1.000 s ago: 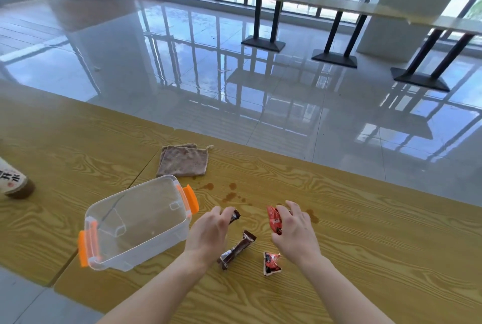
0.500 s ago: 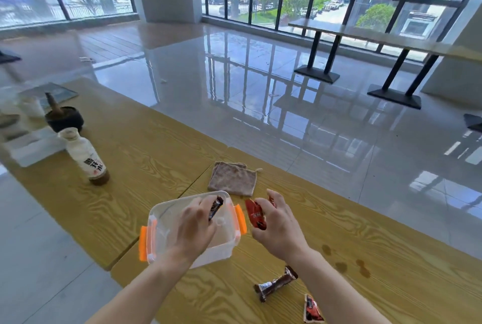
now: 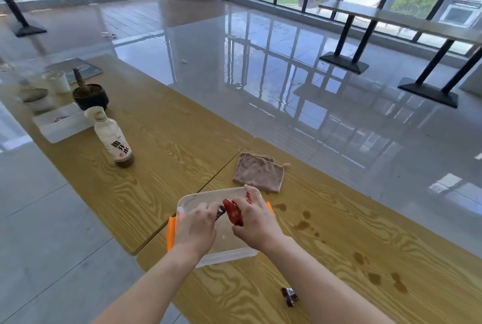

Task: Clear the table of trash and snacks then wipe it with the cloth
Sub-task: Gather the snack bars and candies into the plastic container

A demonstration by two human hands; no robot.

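Red wrapper (image 3: 234,215) clamped in right grip (image 3: 257,227), above clear container (image 3: 187,199). Left grip (image 3: 197,228) pinches a dark wrapper (image 3: 220,212), mostly hidden. Another dark wrapper (image 3: 289,296) lies nearer the body, half covered by the right forearm.

we hold both hands over the clear plastic bin (image 3: 187,199) on the wooden table (image 3: 339,224): our left hand (image 3: 197,229) pinches a dark wrapper (image 3: 220,212), our right hand (image 3: 257,222) grips a red wrapper (image 3: 233,214). a folded brown cloth (image 3: 259,172) lies just beyond, brown stains (image 3: 302,224) to the right.
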